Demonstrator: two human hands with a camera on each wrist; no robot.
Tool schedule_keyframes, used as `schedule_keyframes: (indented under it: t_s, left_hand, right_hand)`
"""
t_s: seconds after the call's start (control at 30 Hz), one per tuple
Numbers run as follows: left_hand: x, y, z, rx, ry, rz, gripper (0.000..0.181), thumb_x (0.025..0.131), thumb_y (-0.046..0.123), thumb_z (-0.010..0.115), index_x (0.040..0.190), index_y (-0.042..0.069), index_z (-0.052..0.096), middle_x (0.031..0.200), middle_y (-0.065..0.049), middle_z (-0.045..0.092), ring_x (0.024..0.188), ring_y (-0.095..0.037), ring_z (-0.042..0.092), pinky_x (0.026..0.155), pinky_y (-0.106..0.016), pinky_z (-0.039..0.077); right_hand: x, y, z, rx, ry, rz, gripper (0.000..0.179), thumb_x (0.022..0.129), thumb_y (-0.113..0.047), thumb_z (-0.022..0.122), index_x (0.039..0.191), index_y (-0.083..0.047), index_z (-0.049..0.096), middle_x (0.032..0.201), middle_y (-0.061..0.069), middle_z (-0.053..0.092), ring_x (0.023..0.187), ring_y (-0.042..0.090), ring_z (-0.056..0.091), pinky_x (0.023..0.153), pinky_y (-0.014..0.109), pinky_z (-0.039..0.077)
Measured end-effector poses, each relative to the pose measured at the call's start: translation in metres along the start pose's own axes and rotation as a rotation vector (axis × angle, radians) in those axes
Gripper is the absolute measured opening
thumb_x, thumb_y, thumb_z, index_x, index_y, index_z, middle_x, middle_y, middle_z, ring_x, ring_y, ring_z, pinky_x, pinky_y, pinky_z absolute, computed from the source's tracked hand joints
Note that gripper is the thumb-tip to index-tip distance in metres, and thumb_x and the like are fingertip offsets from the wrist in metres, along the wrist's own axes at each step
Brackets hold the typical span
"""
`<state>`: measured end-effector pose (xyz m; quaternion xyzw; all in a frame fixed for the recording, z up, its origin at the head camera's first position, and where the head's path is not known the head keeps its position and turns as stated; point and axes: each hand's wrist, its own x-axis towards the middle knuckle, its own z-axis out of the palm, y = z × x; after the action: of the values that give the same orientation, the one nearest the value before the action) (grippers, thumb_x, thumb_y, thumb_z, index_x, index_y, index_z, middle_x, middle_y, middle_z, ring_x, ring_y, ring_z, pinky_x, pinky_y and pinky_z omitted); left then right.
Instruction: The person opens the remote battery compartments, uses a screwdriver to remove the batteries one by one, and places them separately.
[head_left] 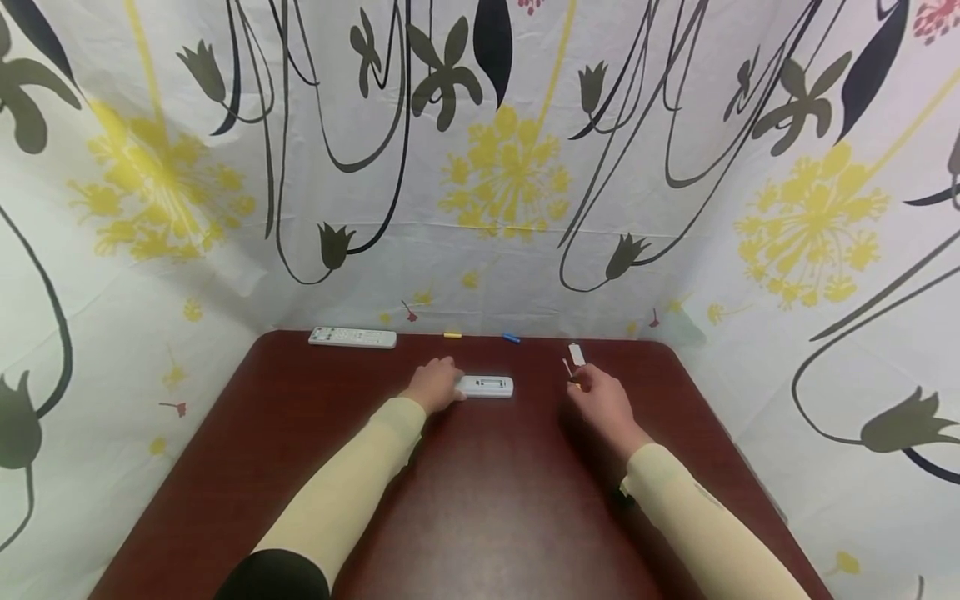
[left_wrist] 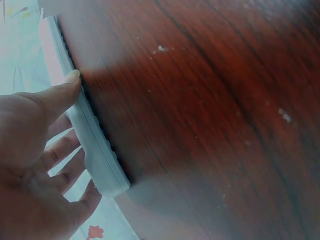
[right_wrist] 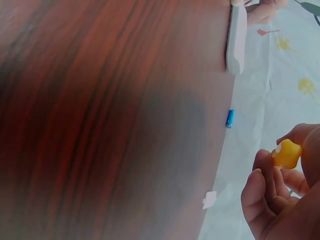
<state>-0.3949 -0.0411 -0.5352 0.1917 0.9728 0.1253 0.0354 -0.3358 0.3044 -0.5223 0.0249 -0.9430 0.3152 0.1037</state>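
Observation:
A white remote control (head_left: 487, 387) lies back-up on the table, its battery compartment uncovered and facing me. My left hand (head_left: 437, 385) grips its left end. In the left wrist view the thumb (left_wrist: 67, 92) presses one long edge of the remote (left_wrist: 92, 135), and the fingers curl behind it. Between the fingers of my right hand (head_left: 602, 402) is a small screwdriver (head_left: 567, 367) with a thin shaft pointing away from me. Its yellow faceted handle (right_wrist: 287, 154) shows in the right wrist view. Just beyond that hand lies a small white battery cover (head_left: 577, 354).
Another white remote (head_left: 352, 337) lies button-side up at the back left. A yellow battery (head_left: 452, 335) and a blue battery (head_left: 512, 338) sit along the back edge of the dark red table (head_left: 480, 500). A flower-patterned cloth (head_left: 480, 275) hangs behind and at both sides.

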Motion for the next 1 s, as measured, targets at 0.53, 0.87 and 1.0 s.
schedule_keyframes:
  t_s: [0.53,0.87,1.0]
  left_hand:
    - [0.000,0.000,0.001,0.004,0.011,0.000,0.050,0.103,0.036,0.082,0.147,0.012,0.073,0.141,-0.012,0.065,0.129,-0.032,0.061,0.113,-0.054,0.050]
    - [0.000,0.000,0.002,-0.018,0.000,-0.016,0.051,0.103,0.035,0.081,0.148,0.012,0.072,0.143,-0.012,0.064,0.131,-0.032,0.060,0.116,-0.054,0.048]
    - [-0.001,0.000,0.001,-0.031,-0.001,-0.020,0.050,0.104,0.035,0.081,0.148,0.012,0.072,0.143,-0.012,0.064,0.131,-0.032,0.059,0.116,-0.053,0.048]
  right_hand:
    - [-0.014,0.021,-0.018,-0.065,-0.010,0.043,0.025,0.106,-0.026,0.070,0.121,-0.007,0.069,0.088,0.008,0.070,0.060,0.020,0.062,0.068,0.042,0.053]
    - [-0.018,0.032,-0.028,-0.074,-0.010,0.066,0.028,0.106,-0.028,0.070,0.123,-0.005,0.069,0.093,0.011,0.071,0.064,0.021,0.063,0.067,0.041,0.053]
    - [-0.019,0.036,-0.030,-0.075,-0.007,0.070,0.026,0.106,-0.026,0.071,0.121,-0.004,0.069,0.099,0.013,0.072,0.068,0.022,0.062,0.069,0.042,0.053]
